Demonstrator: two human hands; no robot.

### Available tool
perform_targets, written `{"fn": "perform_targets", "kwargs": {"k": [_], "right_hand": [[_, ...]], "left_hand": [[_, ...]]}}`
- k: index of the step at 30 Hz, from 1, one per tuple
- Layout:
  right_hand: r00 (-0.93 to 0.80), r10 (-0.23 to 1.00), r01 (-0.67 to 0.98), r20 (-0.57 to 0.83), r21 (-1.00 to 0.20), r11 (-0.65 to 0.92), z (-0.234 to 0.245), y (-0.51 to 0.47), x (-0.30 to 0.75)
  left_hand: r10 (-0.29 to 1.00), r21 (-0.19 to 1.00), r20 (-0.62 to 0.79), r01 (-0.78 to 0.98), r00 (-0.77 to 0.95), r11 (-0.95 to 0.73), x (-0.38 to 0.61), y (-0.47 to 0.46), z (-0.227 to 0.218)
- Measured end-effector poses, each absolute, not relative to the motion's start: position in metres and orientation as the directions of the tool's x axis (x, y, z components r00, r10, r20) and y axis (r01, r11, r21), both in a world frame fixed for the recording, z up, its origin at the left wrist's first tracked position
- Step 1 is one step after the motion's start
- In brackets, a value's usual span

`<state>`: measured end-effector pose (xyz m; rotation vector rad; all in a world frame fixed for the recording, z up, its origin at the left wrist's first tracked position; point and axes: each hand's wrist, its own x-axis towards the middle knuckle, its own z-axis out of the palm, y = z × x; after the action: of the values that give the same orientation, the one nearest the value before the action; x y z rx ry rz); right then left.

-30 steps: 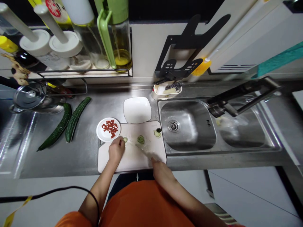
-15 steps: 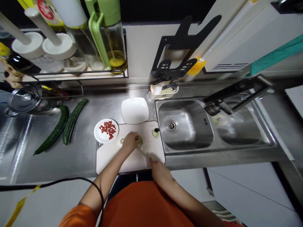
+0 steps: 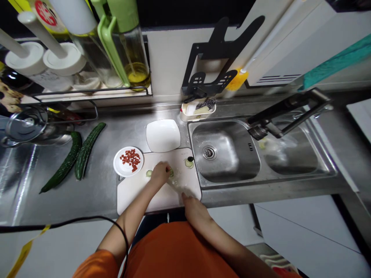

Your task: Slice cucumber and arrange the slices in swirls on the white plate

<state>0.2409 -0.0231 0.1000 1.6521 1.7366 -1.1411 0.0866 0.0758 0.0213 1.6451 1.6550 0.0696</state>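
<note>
On the white cutting board (image 3: 131, 197), my left hand (image 3: 160, 173) curls its fingers down over cucumber slices (image 3: 171, 172), which mostly hide beneath it. A pale cucumber slice (image 3: 148, 173) lies just left of that hand. My right hand (image 3: 194, 208) is closed around the handle of a knife (image 3: 177, 188) at the board's front edge. Its blade is thin and faint, angled up and left towards the slices by my left fingers. More cucumber slices (image 3: 189, 164) and a dark green end piece (image 3: 190, 158) lie near the board's right edge.
A plate of diced red pieces (image 3: 118, 164) touches the board's left corner; a white square plate (image 3: 163, 135) sits behind it. Two whole cucumbers (image 3: 65, 164) lie left. The sink (image 3: 226, 154) adjoins the board's right side. A black cable (image 3: 87, 219) crosses by my left arm.
The camera view has shifted slightly. My left hand has moved a little, showing more of the slice at its left. My right hand keeps its hold on the knife.
</note>
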Motion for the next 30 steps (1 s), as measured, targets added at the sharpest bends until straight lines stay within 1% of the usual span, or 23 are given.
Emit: {"fn": "perform_targets", "kwargs": {"k": [6, 14, 19, 23, 27, 30], "right_hand": [[-0.142, 0.563, 0.971, -0.814, -0.225, -0.080, 0.098, -0.024, 0.240], [-0.150, 0.572, 0.970, -0.806, -0.231, -0.071, 0.100, -0.022, 0.242], [-0.155, 0.567, 0.973, -0.809, -0.223, -0.053, 0.102, -0.023, 0.249], [-0.157, 0.550, 0.973, -0.821, -0.223, -0.054, 0.104, -0.024, 0.257], [-0.158, 0.596, 0.974, -0.787, -0.223, -0.037, 0.104, -0.022, 0.256], [-0.155, 0.620, 0.978, -0.769, -0.208, -0.012, 0.104, -0.018, 0.245]], "left_hand": [[0.864, 0.557, -0.485, 0.809, 0.134, 0.188, 0.088, 0.074, 0.023], [0.870, 0.646, -0.491, 0.685, 0.036, 0.337, 0.074, 0.066, 0.027], [0.902, 0.693, -0.432, 0.642, 0.004, 0.329, 0.053, 0.055, 0.026], [0.899, 0.691, -0.434, 0.617, -0.060, 0.375, 0.042, 0.044, 0.019], [0.889, 0.671, -0.447, 0.618, -0.102, 0.408, 0.038, 0.035, 0.016], [0.895, 0.656, -0.429, 0.640, -0.119, 0.399, 0.039, 0.033, 0.016]]}}
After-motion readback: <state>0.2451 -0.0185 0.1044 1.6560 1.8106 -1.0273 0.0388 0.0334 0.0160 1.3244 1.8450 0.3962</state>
